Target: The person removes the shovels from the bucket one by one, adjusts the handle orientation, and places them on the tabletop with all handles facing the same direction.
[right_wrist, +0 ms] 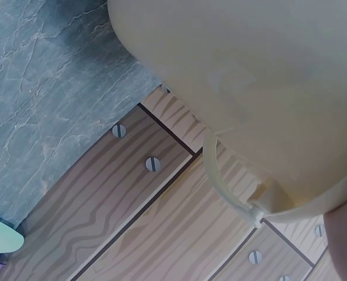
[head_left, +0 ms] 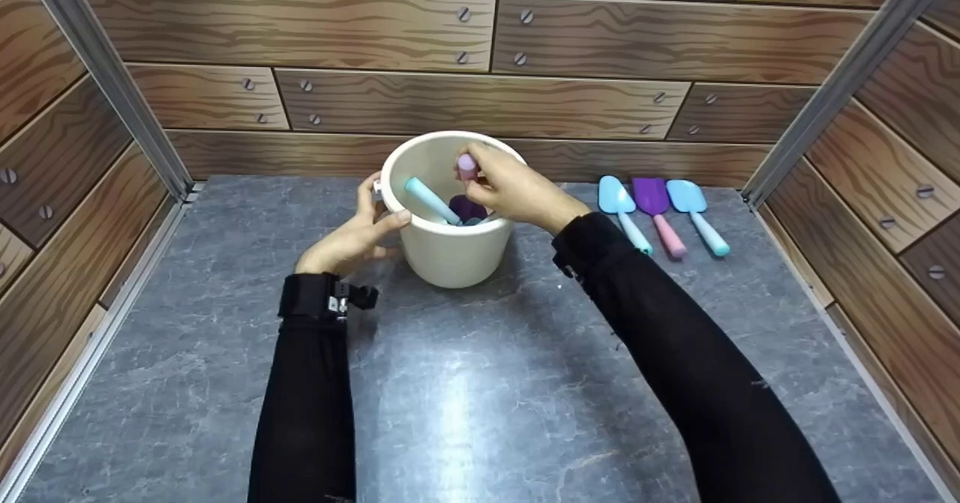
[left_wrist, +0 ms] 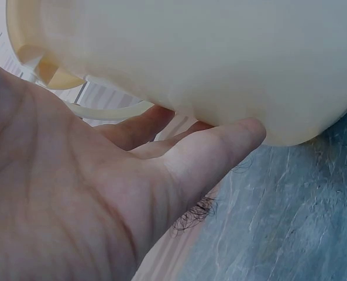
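Note:
A cream plastic bucket stands on the grey table near the back wall. My left hand grips its left side, thumb on the rim; the left wrist view shows the fingers curled against the bucket wall. My right hand hovers over the bucket's mouth and pinches the pink handle end of a purple toy shovel whose blade sits inside. A teal shovel handle leans in the bucket too. The right wrist view shows only the bucket's outside and its thin handle loop.
Three toy shovels lie in a row right of the bucket: a blue one, a purple one with a pink handle, and another blue one. Wood-patterned walls close the back and both sides. The table's front half holds only my forearms.

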`<state>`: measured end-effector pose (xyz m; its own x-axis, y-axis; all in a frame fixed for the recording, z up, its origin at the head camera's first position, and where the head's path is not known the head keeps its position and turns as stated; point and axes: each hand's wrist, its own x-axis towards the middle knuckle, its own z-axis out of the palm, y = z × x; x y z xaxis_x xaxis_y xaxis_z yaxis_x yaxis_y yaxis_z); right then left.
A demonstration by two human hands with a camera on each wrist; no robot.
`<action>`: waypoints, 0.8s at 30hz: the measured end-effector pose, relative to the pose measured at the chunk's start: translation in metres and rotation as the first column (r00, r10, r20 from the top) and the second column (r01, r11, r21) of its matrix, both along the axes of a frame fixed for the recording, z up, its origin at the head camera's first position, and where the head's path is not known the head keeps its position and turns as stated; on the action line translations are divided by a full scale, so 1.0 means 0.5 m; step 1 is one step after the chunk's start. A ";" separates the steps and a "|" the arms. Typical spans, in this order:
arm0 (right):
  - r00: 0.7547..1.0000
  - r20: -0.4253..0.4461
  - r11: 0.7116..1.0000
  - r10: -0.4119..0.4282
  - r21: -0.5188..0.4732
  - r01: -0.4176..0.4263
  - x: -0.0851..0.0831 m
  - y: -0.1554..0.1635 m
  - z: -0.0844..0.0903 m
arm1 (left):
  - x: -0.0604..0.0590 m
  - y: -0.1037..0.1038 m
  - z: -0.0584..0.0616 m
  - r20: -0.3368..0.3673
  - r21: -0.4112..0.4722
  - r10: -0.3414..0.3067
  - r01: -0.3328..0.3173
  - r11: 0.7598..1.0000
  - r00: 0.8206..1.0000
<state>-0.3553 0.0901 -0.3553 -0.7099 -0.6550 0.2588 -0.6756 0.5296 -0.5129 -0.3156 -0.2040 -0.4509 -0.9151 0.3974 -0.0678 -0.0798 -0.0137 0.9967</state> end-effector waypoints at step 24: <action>0.998 -0.054 0.990 -0.041 -0.136 0.034 0.013 0.030 0.034 | -0.003 0.018 0.003 -0.032 -0.003 0.043 -0.043 0.999 0.999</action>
<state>-0.3486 0.1049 -0.3384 -0.7149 -0.5844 0.3839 -0.6867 0.4835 -0.5429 -0.3169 -0.1952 -0.4493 -0.9329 0.3578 -0.0401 -0.0477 -0.0125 0.9988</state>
